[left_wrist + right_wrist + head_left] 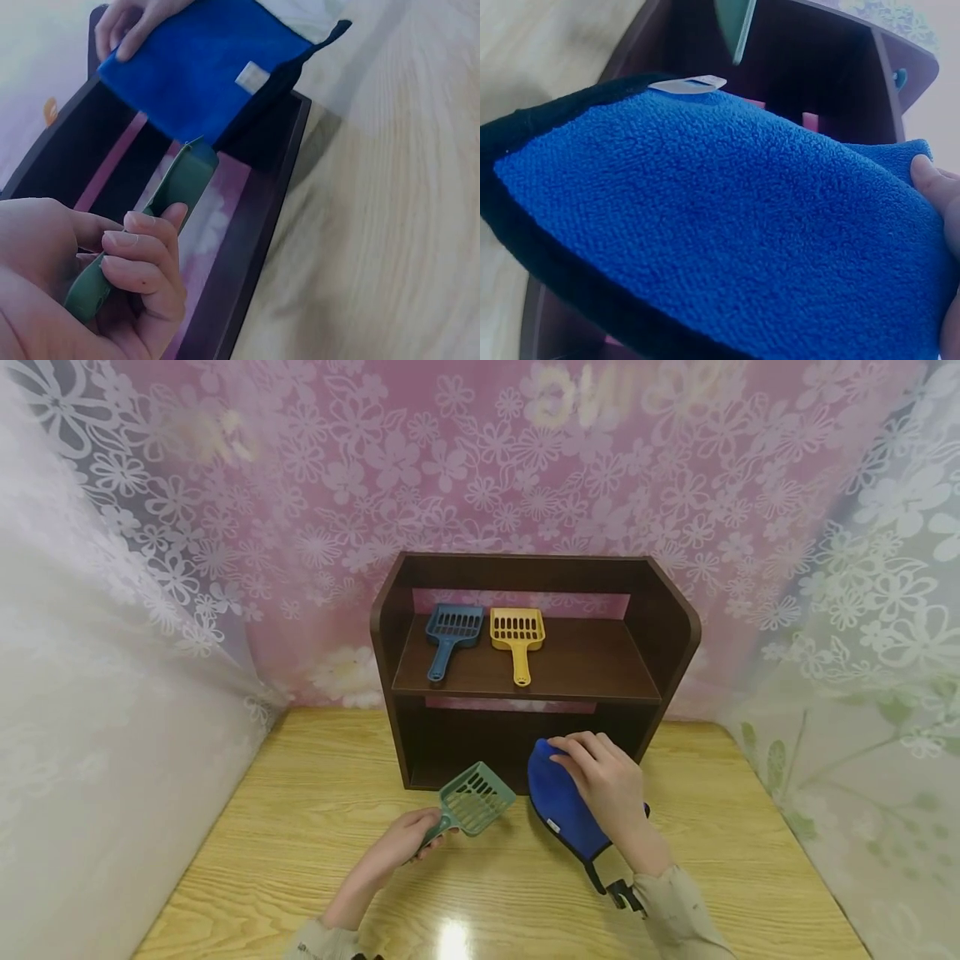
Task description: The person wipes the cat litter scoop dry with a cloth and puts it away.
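My left hand (408, 839) grips the handle of a green litter scoop (477, 799), its slotted head pointing up and to the right above the table. In the left wrist view the fingers (142, 255) curl round that handle. My right hand (603, 777) pinches the upper edge of a blue cloth (558, 789) with black trim and a small white label (690, 84). The cloth hangs from the fingers in front of the shelf's lower right part. Scoop and cloth are close together but apart in the head view.
A dark brown two-tier shelf (525, 687) stands on the wood-grain table (300, 793). On its upper tier lie a blue litter scoop (455, 625) and a yellow litter scoop (517, 631), handles forward. Flowered curtains (337, 502) enclose the back and sides.
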### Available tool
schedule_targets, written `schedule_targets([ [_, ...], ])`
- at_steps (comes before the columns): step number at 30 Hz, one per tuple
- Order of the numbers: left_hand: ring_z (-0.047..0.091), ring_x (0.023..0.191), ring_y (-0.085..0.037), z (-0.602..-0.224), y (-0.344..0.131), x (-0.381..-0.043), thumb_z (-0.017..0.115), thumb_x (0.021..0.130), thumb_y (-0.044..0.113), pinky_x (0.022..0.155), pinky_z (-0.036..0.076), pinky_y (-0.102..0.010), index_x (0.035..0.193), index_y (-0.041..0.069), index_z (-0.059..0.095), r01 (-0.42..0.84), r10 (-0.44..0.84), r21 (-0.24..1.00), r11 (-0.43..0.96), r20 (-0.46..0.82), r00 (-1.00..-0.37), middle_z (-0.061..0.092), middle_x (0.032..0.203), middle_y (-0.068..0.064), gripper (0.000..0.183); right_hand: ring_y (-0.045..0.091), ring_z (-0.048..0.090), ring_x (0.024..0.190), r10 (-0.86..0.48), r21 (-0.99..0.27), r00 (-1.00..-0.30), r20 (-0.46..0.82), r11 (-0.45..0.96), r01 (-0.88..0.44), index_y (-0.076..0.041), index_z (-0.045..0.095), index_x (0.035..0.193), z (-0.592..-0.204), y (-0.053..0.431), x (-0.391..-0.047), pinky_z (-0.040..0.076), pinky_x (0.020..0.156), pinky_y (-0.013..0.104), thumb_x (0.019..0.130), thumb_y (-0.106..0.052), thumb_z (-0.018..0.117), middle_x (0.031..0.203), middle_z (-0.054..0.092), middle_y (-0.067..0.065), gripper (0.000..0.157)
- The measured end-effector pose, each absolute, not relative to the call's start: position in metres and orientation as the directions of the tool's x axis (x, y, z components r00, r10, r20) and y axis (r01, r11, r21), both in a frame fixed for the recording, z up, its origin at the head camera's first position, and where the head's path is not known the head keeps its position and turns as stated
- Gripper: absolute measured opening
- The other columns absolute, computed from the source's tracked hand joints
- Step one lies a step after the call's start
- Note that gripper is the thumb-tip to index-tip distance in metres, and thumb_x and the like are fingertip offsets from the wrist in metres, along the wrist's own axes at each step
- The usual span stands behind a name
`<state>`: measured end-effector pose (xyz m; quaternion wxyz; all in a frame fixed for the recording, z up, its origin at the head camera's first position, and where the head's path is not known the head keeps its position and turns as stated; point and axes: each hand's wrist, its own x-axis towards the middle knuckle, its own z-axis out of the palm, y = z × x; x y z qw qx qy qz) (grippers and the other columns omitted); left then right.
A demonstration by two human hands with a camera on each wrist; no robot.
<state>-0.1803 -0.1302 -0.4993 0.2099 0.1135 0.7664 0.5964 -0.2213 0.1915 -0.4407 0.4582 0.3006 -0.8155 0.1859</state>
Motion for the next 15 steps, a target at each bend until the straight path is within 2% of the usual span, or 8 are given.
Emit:
schedule_targets([
  [7,0.04,0.059,-0.01,-0.49,-0.107,-0.188,0.034,0.111,0.024,0.054,0.032,-0.022,0.115,0.001,0.066,-0.037,0.46,0.967,0.251,-0.152,-0.875,0.052,0.076,-0.002,0.04,0.016,0.061,0.075,-0.36,-0.016,-0.395,0.845,0.721,-0.693,-0.018,0.076,0.109,-0.436,0.172,-0.226,0.051,0.059,0.03,0.094,-0.028,0.071,0.094,0.071,0.0,0.019],
  [12,0.041,0.059,-0.01,-0.488,-0.091,-0.19,0.035,0.111,0.022,0.053,0.033,-0.021,0.114,0.0,0.067,-0.023,0.458,0.973,0.229,-0.129,-0.88,0.053,0.075,-0.001,0.039,0.014,0.062,0.077,-0.401,-0.028,-0.429,0.81,0.704,-0.71,-0.017,0.076,0.11,-0.442,0.158,-0.223,0.054,0.063,0.028,0.087,-0.024,0.079,0.093,0.071,-0.002,0.024],
  [15,0.041,0.059,-0.01,-0.489,-0.082,-0.192,0.035,0.111,0.02,0.053,0.034,-0.019,0.118,-0.002,0.065,-0.019,0.452,0.978,0.208,-0.114,-0.884,0.052,0.074,0.001,0.038,0.014,0.063,0.076,-0.401,-0.047,-0.464,0.79,0.715,-0.698,-0.015,0.076,0.11,-0.449,0.151,-0.221,0.055,0.064,0.028,0.092,-0.032,0.075,0.092,0.073,-0.002,0.025],
])
